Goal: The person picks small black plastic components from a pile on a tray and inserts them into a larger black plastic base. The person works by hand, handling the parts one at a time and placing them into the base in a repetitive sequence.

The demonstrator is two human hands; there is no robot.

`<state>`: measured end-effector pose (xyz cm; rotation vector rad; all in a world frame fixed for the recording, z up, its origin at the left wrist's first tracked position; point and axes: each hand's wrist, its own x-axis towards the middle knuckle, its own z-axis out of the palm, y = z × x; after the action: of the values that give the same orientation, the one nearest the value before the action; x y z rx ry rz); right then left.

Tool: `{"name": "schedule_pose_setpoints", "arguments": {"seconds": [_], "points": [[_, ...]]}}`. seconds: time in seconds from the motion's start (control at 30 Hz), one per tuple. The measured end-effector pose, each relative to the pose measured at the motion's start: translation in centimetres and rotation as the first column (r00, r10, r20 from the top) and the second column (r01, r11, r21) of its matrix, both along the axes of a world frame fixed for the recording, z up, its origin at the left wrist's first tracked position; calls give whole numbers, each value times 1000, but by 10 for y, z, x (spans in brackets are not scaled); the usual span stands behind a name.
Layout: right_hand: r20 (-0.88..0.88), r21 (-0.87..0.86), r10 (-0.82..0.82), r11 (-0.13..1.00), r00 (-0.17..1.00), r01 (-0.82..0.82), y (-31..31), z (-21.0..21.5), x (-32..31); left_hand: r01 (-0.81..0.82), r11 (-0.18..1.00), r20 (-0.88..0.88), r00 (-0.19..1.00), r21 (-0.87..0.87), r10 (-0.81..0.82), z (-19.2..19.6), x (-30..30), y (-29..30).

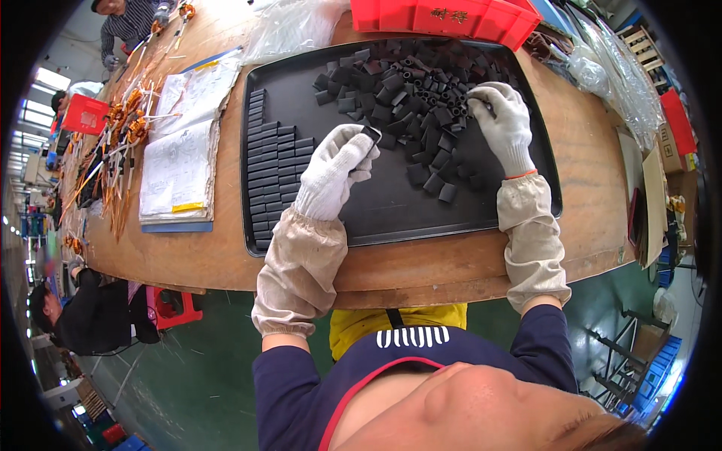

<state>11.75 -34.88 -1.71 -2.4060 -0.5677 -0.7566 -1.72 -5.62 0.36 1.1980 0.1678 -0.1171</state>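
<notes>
Fingers of the gloved left hand pinching one small black block narrowly at the tips, holding it just above the black tray. Further left, lying on the wooden desk: bundles of orange-tipped wires, an open paper booklet, and neat rows of black blocks stacked along the tray's left side. Sitting toward the tray's middle and far edge, a loose heap of black blocks. Resting on that heap's right part, the gloved right hand, fingers curled down among the pieces; cannot tell whether gripping any. Standing beyond the tray, a red plastic bin; lying at the desk's right, clear plastic bags.
</notes>
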Motion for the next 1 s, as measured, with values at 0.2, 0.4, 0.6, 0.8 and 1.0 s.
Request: {"name": "schedule_pose_setpoints", "arguments": {"seconds": [0.2,0.4,0.6,0.8,1.0], "points": [[-11,-179,13,984,1000,-15,3,-5,-3,51,994,-59,997,96,-45,0,-1,-7],[26,-356,18,934,1000,-7,11,-4,-3,136,984,-42,990,118,-132,-1,-1,-9],[157,-245,68,969,985,-28,16,7,-9,134,953,-5,991,272,-137,3,-4,-14],[-218,354,651,747,727,-563,35,47,-61,119,947,0,992,298,-125,9,-18,-35],[-149,132,704,710,694,-692,34,55,-69,68,961,-69,996,270,-51,21,-44,-51]]}}
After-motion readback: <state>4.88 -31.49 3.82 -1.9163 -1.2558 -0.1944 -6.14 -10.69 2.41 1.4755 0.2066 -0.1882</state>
